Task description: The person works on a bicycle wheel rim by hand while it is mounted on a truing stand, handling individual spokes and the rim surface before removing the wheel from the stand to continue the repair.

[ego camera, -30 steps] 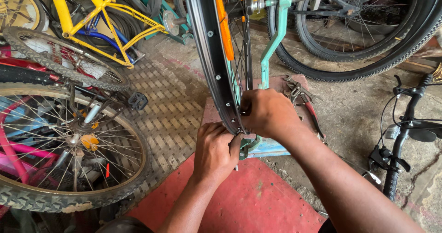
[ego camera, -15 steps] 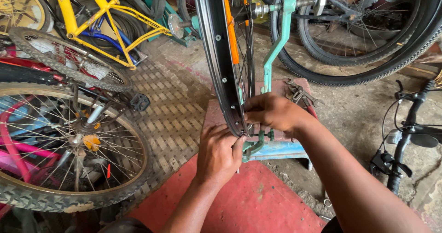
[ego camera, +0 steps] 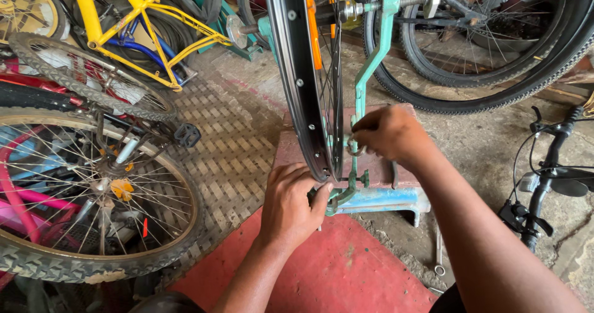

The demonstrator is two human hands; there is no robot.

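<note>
A bare black bicycle rim (ego camera: 296,65) with spokes stands upright in a green truing stand (ego camera: 370,65). My left hand (ego camera: 291,205) grips the bottom of the rim where it meets the stand's lower arm (ego camera: 339,197). Higher up and to the right, my right hand (ego camera: 391,132) pinches a small metal tool at the spokes, beside the stand's upright. The stand rests on a low blue and reddish bench (ego camera: 380,183).
A bicycle with a pink frame and knobby tyre (ego camera: 93,208) stands at the left, a yellow frame (ego camera: 133,16) behind it. A large tyred wheel (ego camera: 495,53) leans at the back right. Handlebars (ego camera: 550,164) sit at the right. A spanner (ego camera: 438,251) lies on the floor.
My right hand has moved up and to the right, off the rim's bottom to the spokes beside the stand's upright. My left hand stays at the bottom of the rim.
</note>
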